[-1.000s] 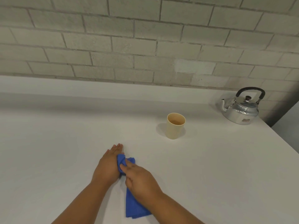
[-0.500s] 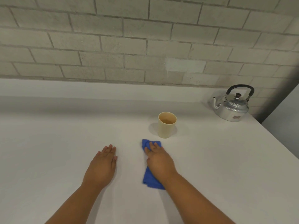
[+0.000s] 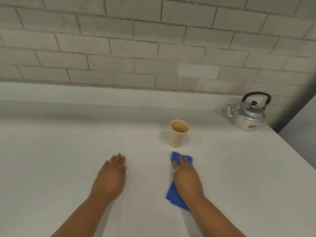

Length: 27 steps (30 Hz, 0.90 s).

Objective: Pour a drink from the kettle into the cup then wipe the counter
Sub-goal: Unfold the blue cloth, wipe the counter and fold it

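Observation:
A cream cup (image 3: 179, 134) with brown drink in it stands upright on the white counter (image 3: 59, 159). The steel kettle (image 3: 246, 115) with a black handle sits at the back right corner. A blue cloth (image 3: 177, 182) lies just in front of the cup, pressed flat to the counter under my right hand (image 3: 186, 180), whose fingers bunch its far end. My left hand (image 3: 111, 177) rests palm down on the bare counter to the left, fingers together, holding nothing.
A grey brick wall (image 3: 136, 48) rises behind a low white ledge at the counter's back. The counter's right edge (image 3: 290, 151) runs diagonally from the kettle toward me, with a darker floor gap beyond it.
My right hand slid the blue cloth away from my left hand, rightward and forward toward the cup. My left hand let go of the cloth and lies flat on the counter.

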Tool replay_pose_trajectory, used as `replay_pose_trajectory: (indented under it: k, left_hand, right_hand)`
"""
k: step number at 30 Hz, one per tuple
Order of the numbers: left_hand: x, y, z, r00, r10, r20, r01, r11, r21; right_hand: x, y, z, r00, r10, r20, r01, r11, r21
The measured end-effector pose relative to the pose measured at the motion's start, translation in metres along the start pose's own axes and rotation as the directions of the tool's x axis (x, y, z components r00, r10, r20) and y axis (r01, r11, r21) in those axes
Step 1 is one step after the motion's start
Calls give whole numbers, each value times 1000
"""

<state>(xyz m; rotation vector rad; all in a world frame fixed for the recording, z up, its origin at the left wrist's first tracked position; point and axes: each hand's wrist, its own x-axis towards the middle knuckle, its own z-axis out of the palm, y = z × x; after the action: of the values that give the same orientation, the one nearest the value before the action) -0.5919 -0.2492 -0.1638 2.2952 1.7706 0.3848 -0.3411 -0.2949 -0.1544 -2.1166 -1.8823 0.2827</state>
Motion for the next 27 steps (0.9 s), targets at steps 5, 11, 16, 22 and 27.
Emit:
replay_pose_trajectory:
  k: [5, 11, 16, 22, 27]
  left_hand:
    - [-2, 0, -2, 1000, 6, -11, -6, 1000, -21]
    - [-2, -1, -4, 998, 22, 63, -23, 1000, 12]
    - [-1, 1, -8, 998, -9, 54, 12, 998, -54]
    - [-21, 17, -29, 969, -245, -32, 163, 731, -662]
    - [-47, 41, -60, 974, -228, 7, 98, 392, -915]
  right_hand:
    - [-10, -86, 27, 958, -287, -8, 287, 958, 14]
    - [-23, -130, 32, 954, -299, 19, 299, 954, 24]
    - [-18, -137, 20, 996, -48, 70, -7, 779, 627]
    - [1, -138, 9, 931, 245, 270, -305, 121, 945]
    - [17, -145, 0, 920, 278, 277, -256, -110, 960]
